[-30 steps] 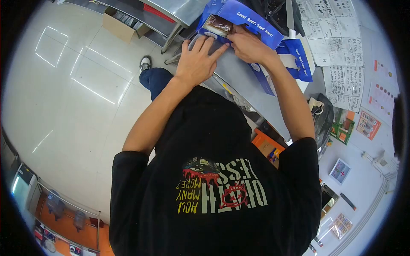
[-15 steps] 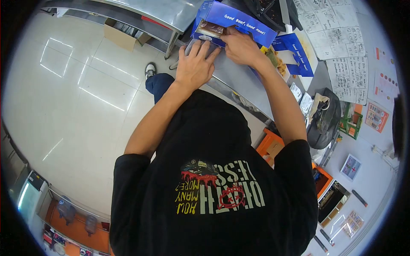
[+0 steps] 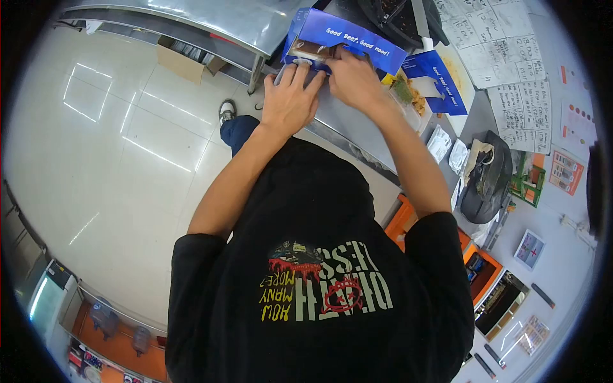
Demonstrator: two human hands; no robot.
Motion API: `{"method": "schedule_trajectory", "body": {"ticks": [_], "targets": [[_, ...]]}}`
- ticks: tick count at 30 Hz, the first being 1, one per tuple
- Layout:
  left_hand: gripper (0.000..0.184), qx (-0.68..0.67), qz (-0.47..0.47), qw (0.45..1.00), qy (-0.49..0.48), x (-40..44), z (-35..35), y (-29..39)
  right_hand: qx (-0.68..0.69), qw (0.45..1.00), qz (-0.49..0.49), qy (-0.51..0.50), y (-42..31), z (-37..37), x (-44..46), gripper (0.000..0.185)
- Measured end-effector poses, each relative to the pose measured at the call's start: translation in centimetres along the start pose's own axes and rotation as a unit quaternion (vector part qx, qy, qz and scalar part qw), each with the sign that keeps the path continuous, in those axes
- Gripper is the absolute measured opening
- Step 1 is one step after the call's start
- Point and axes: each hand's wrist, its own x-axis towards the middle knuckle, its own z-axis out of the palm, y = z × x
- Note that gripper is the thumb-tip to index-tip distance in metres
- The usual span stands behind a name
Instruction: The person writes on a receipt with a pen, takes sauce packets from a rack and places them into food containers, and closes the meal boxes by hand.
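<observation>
A blue cardboard food box (image 3: 350,35) lettered "Good Beef, Good Mood!" lies on the metal counter, with something brown in a pale tray (image 3: 313,51) visible through its opening. My left hand (image 3: 287,102) rests against the box's near edge, fingers spread and touching it. At the same side, my right hand (image 3: 354,80) has bent fingers at the opening, closed about the box's edge; the fingertips are partly hidden. Right of it, a second blue box (image 3: 437,76) stands open beside a tray of food (image 3: 410,96) with green and yellow-brown pieces.
A black pan (image 3: 399,25) and a knife (image 3: 421,25) lie behind the boxes. Silver packets (image 3: 439,143) and a black bag-like item (image 3: 486,179) sit to the right. Handwritten sheets (image 3: 511,115) hang along the wall. Another metal table (image 3: 217,19) stands at the left, above an open carton (image 3: 185,60).
The box sits slightly lower and further left in view. My right hand has shifted a little left and down, its fingers still at the opening. My left hand stays at the near edge.
</observation>
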Motion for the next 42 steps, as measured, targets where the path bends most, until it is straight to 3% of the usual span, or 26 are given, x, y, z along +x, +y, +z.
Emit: {"method": "schedule_trajectory", "body": {"ticks": [4,7,10,13,14,23,29,35,42], "targets": [[0.052,0.006,-0.008,1.000,0.001,0.0,0.4,0.2,0.128,0.986,-0.007,0.105,-2.7,-2.0,-4.0,0.040],[0.054,0.014,-0.001,1.000,0.004,0.0,0.2,0.4,0.092,0.938,-0.128,0.308,-1.6,-4.0,-5.3,0.043],[0.054,0.022,0.016,1.000,0.010,0.0,0.5,0.8,-0.029,0.918,-0.040,0.393,0.6,-6.8,-3.4,0.056],[0.056,0.019,0.026,0.999,0.013,0.1,0.7,0.9,0.118,0.948,-0.073,0.287,3.6,-4.5,-3.3,0.058],[0.058,0.017,0.024,0.999,0.014,0.2,0.8,0.8,0.091,0.953,-0.070,0.280,3.5,-3.8,-3.8,0.058],[0.053,-0.004,0.010,1.000,0.016,0.1,1.2,0.8,0.117,0.936,-0.063,0.326,3.9,-1.4,-5.3,0.069],[0.041,0.039,-0.032,0.994,0.097,0.3,0.3,1.4,0.152,0.929,-0.010,0.338,4.2,0.4,-5.8,0.071],[0.044,-0.095,0.007,0.992,0.088,1.3,1.6,-0.1,0.191,0.922,0.028,0.336,2.5,0.3,-5.8,0.066],[0.043,-0.095,0.024,0.990,0.101,1.3,1.6,-0.4,0.129,0.943,-0.005,0.306,2.6,0.1,-6.2,0.067]]}}
